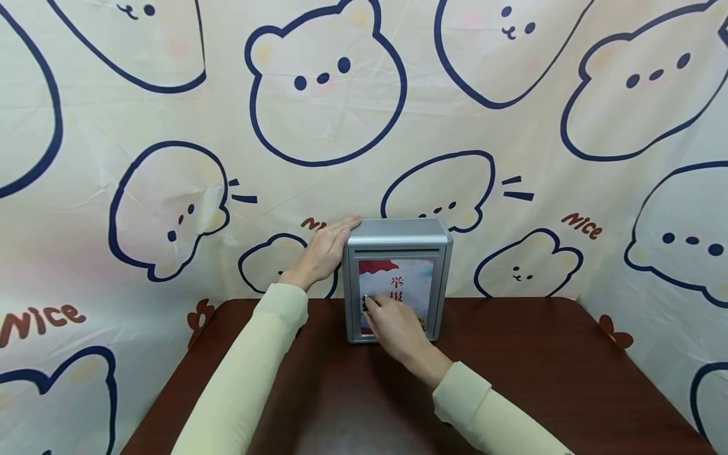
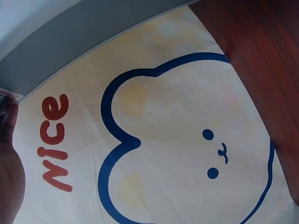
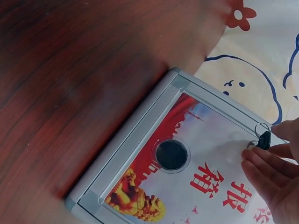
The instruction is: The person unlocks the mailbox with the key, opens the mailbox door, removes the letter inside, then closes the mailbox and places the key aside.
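Note:
A silver-grey metal letter box [image 1: 398,232] stands upright on the table, its front panel [image 3: 219,140] printed with red characters. My left hand [image 1: 323,253] rests on its upper left edge, fingers reaching onto the top; only part of that hand [image 2: 10,172] shows in the left wrist view. At the left side of the front, my right hand [image 1: 400,328] pinches a small key with a black head [image 3: 264,140] between thumb and fingers. A thin wire key ring [image 3: 262,127] hangs at the key. The key's tip is hidden.
The box stands near the back edge of a dark red-brown wooden table [image 1: 512,366]. Close behind hangs a cream cloth [image 1: 341,196] printed with bear outlines. A round dark disc [image 3: 171,155] sits low on the front panel, beside a golden lion picture [image 3: 133,198].

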### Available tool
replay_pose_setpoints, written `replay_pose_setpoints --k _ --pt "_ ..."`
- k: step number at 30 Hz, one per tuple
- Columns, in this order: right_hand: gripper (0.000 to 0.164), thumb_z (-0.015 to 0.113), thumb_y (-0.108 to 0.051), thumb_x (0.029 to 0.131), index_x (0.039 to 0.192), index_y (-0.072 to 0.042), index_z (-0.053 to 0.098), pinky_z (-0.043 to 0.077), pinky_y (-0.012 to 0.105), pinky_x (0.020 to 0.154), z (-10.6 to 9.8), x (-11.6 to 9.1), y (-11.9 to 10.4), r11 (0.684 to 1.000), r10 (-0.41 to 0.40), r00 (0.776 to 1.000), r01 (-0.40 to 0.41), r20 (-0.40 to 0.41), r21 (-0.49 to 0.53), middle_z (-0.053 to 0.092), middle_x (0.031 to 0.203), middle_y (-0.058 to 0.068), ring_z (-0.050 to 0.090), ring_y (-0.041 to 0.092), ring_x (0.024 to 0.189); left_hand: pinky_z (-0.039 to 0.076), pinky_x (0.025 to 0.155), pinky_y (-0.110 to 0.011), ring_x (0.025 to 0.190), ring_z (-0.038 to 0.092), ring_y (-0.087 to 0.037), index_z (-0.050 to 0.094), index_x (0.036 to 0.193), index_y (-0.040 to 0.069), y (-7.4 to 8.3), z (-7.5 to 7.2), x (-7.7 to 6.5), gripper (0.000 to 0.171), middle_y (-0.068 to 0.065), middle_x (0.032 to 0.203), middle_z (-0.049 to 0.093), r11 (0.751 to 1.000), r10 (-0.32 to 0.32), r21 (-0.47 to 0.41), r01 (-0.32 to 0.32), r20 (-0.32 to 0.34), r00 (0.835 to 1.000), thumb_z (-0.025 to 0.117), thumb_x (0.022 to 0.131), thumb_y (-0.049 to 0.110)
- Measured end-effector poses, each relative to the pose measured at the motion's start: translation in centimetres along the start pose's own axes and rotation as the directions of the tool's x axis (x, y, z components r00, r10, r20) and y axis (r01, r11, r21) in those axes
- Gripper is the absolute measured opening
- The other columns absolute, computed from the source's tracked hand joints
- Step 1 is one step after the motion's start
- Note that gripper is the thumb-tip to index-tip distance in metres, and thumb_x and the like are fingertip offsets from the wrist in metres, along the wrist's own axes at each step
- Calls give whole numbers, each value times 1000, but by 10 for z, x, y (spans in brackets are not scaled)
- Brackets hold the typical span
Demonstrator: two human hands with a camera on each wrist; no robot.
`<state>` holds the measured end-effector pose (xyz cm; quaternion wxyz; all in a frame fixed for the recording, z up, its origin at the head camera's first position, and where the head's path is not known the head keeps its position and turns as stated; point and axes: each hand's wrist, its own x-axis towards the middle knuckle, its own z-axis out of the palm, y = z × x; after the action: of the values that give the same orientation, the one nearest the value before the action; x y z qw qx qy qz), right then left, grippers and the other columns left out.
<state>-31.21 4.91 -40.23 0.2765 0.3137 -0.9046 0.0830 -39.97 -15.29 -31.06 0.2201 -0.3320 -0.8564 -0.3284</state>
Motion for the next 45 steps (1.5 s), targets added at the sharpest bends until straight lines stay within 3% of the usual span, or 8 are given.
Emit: replay_pose_setpoints --k 14,19,30,37,45 --pt "20 66 -22 101 108 -7 76 61 34 63 11 2 -2 997 21 999 -23 -24 -70 73 96 7 71 18 79 29 123 -41 149 37 -16 48 154 12 -4 2 -2 55 0 159 45 998 6 57 -6 -8 1000 23 112 37" --pt "20 67 -23 101 104 -7 77 61 33 63 12 4 -3 997 36 999 -37 -27 -63 73 93 6 71 18 77 29 123 -41 149 38 -17 50 153 10 -5 3 -1 54 -1 158 47 998 22 60 -20 -27 999 25 112 35" --pt "22 68 -24 100 104 -6 78 62 34 67 10 5 -5 997 74 997 -74 -3 -32 74 94 7 72 18 77 30 122 -41 148 39 -17 46 155 12 -2 3 -1 52 0 159 46 996 -13 89 14 -8 1000 27 112 35" --pt "22 68 -25 100 103 -5 79 62 34 67 9 7 -4 997 71 997 -72 -12 -35 75 94 8 72 19 76 31 122 -41 148 40 -20 49 154 11 -1 2 2 51 -2 158 47 994 9 111 -7 -16 1000 27 112 33" --pt "21 69 -23 99 102 -4 78 62 33 65 11 7 -5 996 75 997 -76 -27 -37 75 91 8 72 18 74 31 122 -41 148 40 -17 49 154 13 0 2 1 51 0 158 47 994 -8 108 10 -14 1000 27 112 34"
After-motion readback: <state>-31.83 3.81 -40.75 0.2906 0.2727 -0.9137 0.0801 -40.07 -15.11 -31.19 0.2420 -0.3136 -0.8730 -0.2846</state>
